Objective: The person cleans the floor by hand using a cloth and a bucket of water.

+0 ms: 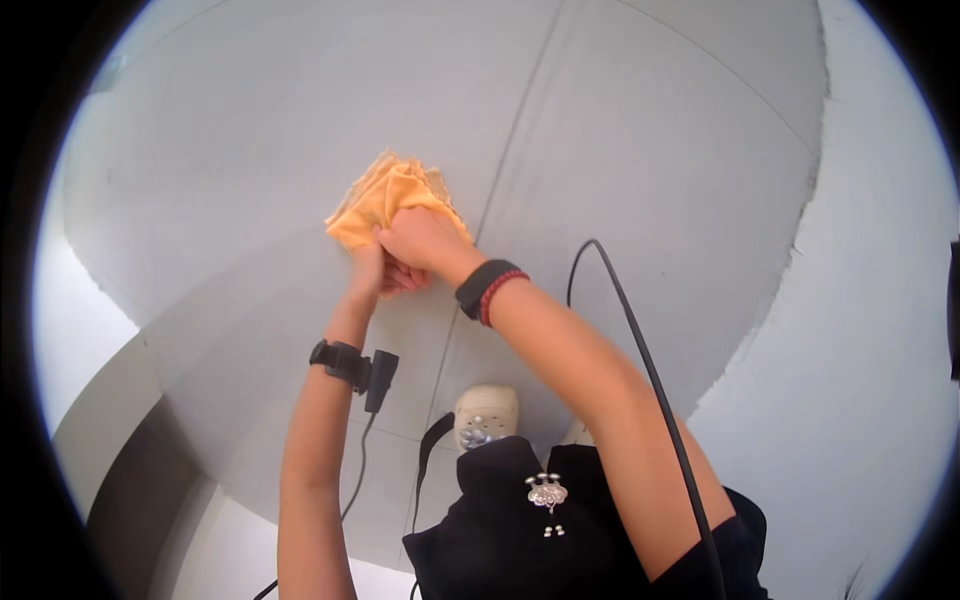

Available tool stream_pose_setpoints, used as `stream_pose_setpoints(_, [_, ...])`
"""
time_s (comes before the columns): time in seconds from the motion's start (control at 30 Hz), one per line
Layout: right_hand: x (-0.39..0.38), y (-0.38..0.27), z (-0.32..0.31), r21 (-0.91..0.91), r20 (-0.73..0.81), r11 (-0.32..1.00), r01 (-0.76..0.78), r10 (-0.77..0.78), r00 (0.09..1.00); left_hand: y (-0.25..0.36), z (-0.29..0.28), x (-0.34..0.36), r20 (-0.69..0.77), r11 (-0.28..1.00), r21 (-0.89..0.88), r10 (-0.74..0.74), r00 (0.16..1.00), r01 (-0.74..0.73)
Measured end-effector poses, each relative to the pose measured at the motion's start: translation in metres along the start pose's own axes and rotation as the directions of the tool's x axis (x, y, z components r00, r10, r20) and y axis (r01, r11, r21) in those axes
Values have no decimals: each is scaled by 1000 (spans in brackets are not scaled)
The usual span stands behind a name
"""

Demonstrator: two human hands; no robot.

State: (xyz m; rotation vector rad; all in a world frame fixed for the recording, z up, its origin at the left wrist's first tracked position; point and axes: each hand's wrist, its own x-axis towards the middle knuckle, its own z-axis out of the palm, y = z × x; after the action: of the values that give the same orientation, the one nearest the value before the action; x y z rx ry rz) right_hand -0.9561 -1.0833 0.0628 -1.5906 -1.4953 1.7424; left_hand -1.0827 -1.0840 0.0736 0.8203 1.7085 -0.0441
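Note:
A yellow-orange cloth [392, 188] with ruffled, paler edges hangs bunched from my two hands above the grey floor. My right hand [425, 238] is closed in a fist on its near right part, knuckles up. Just left of it and lower, my left hand [372, 268] grips the near edge, with its curled fingers partly showing beneath the right hand. The hands meet and overlap, so some fingertips are hidden by the cloth and by each other.
Grey tiled floor [620, 170] with dark joint lines lies below, bordered by white walls [850, 330]. A black cable [640, 330] loops past my right arm. A thinner cable [362, 470] runs from my left wrist's black device [380, 378]. A cream shoe [487, 410] stands near my body.

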Motion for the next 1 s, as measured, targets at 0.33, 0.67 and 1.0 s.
stream_pose_setpoints(0.33, [-92,93,-187,434,-57,852,-292,349,935,119,186,2,358,946,55,281,891,-320])
stream_pose_setpoints(0.67, [-344,279,-121,785,-78,481,-391,703,707,10,387,-103,708,539,526,151,689,-658])
stream_pose_setpoints(1.0, [-388,277,-19,911,58,198,-361,806,589,-74,386,-119,818,244,521,131,560,-818])
